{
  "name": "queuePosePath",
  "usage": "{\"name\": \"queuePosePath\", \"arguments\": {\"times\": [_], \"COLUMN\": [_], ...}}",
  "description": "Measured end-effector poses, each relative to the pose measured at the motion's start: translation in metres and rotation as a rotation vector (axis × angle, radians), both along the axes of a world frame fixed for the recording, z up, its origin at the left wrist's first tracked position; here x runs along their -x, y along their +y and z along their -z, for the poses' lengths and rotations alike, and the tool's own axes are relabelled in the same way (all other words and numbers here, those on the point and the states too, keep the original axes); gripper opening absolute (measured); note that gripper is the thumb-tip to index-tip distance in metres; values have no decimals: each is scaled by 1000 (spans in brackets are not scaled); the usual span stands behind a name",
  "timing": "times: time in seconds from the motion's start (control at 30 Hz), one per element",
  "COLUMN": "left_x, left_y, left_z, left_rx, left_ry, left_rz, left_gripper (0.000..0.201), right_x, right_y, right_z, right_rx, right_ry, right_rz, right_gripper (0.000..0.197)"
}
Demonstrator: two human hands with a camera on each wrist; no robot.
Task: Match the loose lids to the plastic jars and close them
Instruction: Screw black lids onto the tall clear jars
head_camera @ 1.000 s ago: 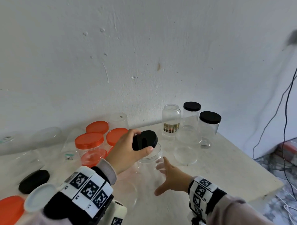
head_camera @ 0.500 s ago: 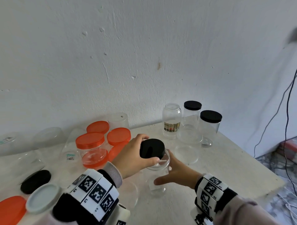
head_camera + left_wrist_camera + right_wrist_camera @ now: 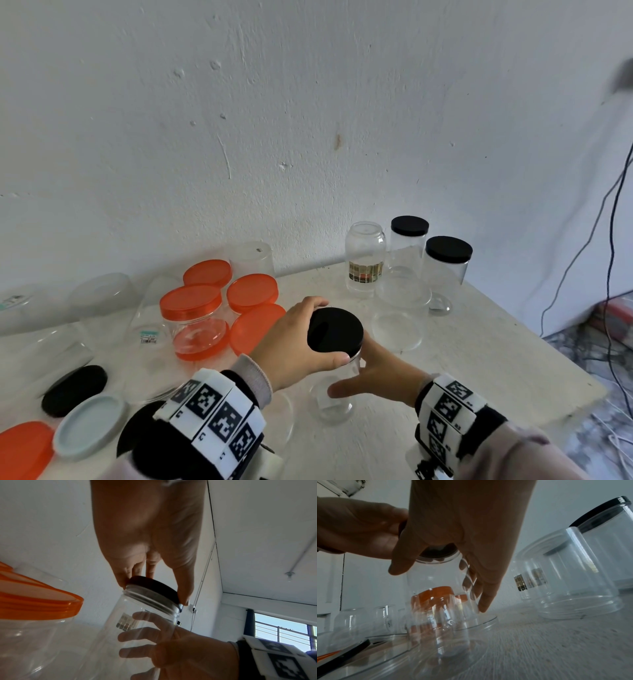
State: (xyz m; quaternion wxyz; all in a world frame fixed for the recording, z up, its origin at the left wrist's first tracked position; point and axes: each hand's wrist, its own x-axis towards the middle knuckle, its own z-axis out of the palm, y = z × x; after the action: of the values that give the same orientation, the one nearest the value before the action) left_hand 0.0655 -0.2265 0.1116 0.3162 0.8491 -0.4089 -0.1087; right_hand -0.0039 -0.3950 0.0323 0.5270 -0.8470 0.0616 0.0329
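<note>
1. We hold the black lid (image 3: 335, 329) with our left hand (image 3: 294, 346); thumb and fingers curl round its rim.
2. The lid sits on the mouth of the clear jar (image 3: 334, 397), which stands upright on the worktop (image 3: 479, 359), near its front edge.
3. Our right hand (image 3: 373, 377) wraps the jar wall from the right side, just below the lid, with fingers curled round it.
4. In the left wrist view the thread of the jar neck (image 3: 150, 600) shows under the lid, so we judge the lid is not yet screwed down.
5. The jar's long axis is vertical and the lid lies flat across it, straight under our left hand. The coming turn must go about this axis, while the right hand keeps the jar from spinning.
</note>
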Motion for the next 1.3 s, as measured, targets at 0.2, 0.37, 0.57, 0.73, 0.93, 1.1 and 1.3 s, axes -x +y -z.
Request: {"name": "queuePosePath", "arguments": {"times": [0.2, 0.37, 0.57, 0.73, 0.93, 1.1, 1.3], "left_x": [-5, -7, -1, 0, -2, -4, -4], "left_y": [8, 14, 3, -1, 0, 0, 0], "left_z": [15, 40, 65, 73, 76, 75, 75], "left_rx": [47, 172, 325, 338, 302, 279, 262], "left_ry": [125, 352, 418, 452, 410, 387, 391], "left_rz": [-12, 1, -47, -75, -85, -77, -73], "left_gripper": [103, 106, 92, 77, 82, 85, 92], "right_x": [7, 14, -6, -23, -32, -33, -35], "right_y": [-8, -22, -6, 11, 19, 21, 24], "right_z": [-15, -54, -95, -111, -121, -127, -133], "right_rx": [4, 11, 427, 712, 812, 878, 920], "right_ry": [50, 1, -27, 104, 175, 187, 186], "right_rz": [-86, -81, -172, -278, -322, -371, -446], "right_gripper": [104, 103, 90, 86, 84, 82, 81]}}
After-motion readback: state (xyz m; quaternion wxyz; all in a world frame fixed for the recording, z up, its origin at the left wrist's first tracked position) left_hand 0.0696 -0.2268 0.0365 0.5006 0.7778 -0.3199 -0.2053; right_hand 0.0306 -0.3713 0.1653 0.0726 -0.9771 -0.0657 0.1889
